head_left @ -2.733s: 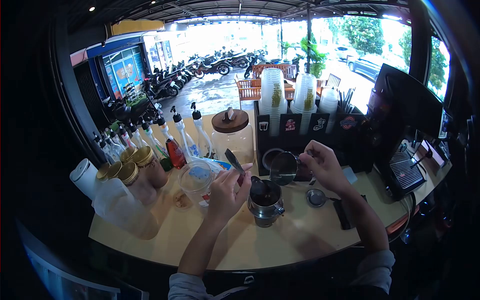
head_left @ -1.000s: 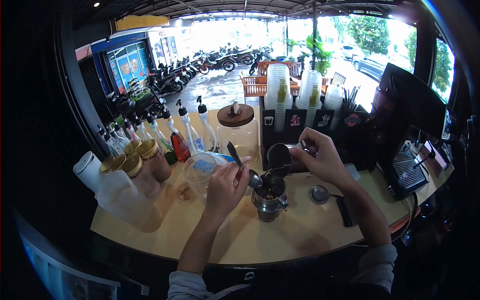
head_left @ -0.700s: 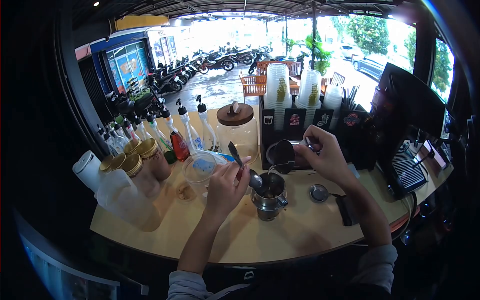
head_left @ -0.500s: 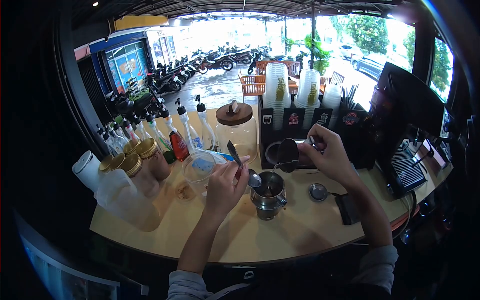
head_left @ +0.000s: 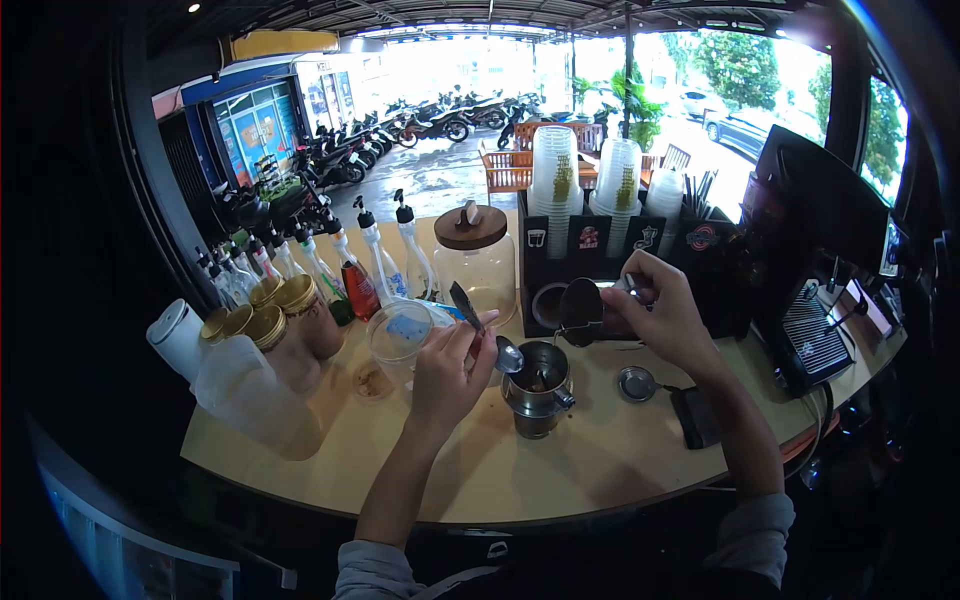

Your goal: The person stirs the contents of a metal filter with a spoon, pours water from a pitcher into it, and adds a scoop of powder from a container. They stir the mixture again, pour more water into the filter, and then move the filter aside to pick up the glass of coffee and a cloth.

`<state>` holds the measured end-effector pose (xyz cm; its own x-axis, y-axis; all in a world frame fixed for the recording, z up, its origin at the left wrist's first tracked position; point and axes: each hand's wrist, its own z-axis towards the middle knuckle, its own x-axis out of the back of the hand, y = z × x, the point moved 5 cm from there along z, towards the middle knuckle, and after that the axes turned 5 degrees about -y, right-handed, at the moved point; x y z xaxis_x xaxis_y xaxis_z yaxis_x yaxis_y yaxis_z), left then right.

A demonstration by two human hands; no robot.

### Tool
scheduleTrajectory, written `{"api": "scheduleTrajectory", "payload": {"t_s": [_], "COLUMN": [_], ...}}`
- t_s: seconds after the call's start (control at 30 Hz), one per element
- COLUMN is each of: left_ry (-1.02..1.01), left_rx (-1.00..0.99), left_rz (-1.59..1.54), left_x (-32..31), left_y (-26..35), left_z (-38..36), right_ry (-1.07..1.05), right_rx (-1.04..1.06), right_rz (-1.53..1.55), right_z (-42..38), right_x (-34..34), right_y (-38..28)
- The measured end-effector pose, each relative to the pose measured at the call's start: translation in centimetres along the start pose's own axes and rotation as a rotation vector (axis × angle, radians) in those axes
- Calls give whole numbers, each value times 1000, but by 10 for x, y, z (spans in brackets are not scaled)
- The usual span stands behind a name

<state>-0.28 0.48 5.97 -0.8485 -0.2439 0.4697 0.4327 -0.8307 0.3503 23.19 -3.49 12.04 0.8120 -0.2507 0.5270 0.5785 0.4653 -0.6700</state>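
Note:
A metal drip coffee filter [head_left: 535, 402] stands upright on the counter, with its top uncovered and something dark inside. Over its rim, my right hand [head_left: 650, 305] grips the handle of a small dark pouring pot [head_left: 580, 305], tilted so its thin spout is just above the opening. My left hand [head_left: 450, 365] is closed around a metal spoon [head_left: 509, 357], whose bowl hangs beside the filter's left rim. Whether liquid is flowing is too small to tell. A clear plastic tub [head_left: 395, 335] is left of my left hand, partly hidden by it.
A round metal strainer [head_left: 636, 384] lies to the right, near a dark cloth [head_left: 695, 418]. Behind are a wood-lidded glass jar [head_left: 474, 255], pump bottles [head_left: 380, 260] and a black cup holder [head_left: 590, 240]. Gold-lidded jars [head_left: 295, 296] and a translucent pitcher [head_left: 245, 385] stand left.
Both hands hold nearly the same pose over the filter. The whole view has shifted very slightly.

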Motion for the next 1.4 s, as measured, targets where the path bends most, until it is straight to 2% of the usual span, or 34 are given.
{"api": "scheduleTrajectory", "payload": {"t_s": [0.43, 0.53, 0.77, 0.87, 0.9, 1.0, 1.1, 1.13, 1.3, 1.4], "left_ry": [-12, -47, -9, -11, -3, -31, -71, -67, -78, -84], "left_rx": [-6, 57, 1, 27, 40, 103, 117, 117, 130, 121], "left_rz": [28, 8, 9, -24, -50, -143, -166, -161, -222, -190], "left_x": [1, 0, 2, 0, -1, -3, -4, -5, -10, -11], "left_y": [2, 1, 4, 2, 1, 0, 0, 0, 1, 1], "left_z": [-3, -2, -4, -7, -8, -9, -10, -11, -13, -14], "right_ry": [-72, -76, 85, 191, 190, 234, 230, 249, 307, 325], "right_rx": [26, -52, -29, -165, -163, -344, -318, -323, -330, -394], "right_rz": [24, 145, 197, 461, 462, 683, 790, 856, 921, 857], "right_z": [0, -3, -12, -25, -29, -45, -58, -61, -68, -75], "right_x": [-14, -15, -3, -9, -15, -39, -65, -70, -93, -96], "right_y": [-10, 0, 68, 102, 112, 167, 227, 212, 265, 278]}}
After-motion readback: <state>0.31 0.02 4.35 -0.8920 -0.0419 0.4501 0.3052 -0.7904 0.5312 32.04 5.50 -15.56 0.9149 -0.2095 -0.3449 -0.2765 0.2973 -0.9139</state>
